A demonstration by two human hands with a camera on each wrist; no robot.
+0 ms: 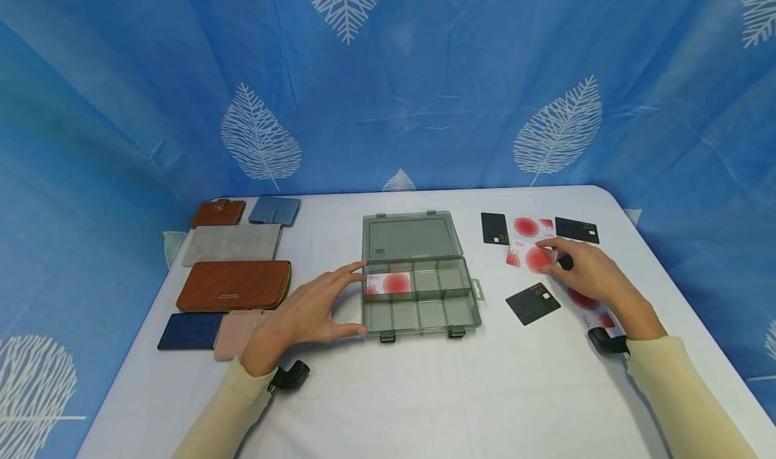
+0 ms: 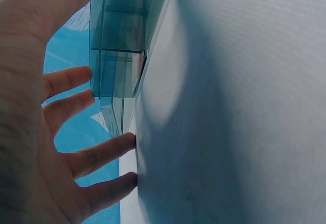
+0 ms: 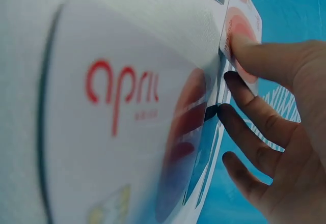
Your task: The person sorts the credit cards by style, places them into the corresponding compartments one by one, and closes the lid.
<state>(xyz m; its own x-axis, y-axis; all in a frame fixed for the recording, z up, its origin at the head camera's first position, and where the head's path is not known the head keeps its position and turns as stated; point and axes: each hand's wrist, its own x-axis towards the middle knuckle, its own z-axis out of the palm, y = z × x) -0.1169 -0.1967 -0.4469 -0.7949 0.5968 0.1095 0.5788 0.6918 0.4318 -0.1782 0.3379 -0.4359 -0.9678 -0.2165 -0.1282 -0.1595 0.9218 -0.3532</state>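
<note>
My right hand [image 1: 588,270] pinches a white card [image 1: 524,251] with a red circle between thumb and fingers; in the right wrist view this card [image 3: 240,23] is tilted up off the table. A translucent grey-green divided box [image 1: 412,235] lies with its lid laid back. In its back left compartments rests a similar red-and-white card [image 1: 388,284]. At the box's left side, my left hand [image 1: 309,307] has its fingers and thumb spread, fingertips at the wall. Another printed card [image 3: 122,81] lies beneath my right wrist, partly covered by it in the head view.
Around the right hand lie black cards [image 1: 533,304] and another red-and-white card [image 1: 532,227]. On the left are a brown wallet [image 1: 233,284], a grey wallet [image 1: 230,243], a small blue wallet [image 1: 275,210], a navy one [image 1: 190,331] and a pink one [image 1: 233,334].
</note>
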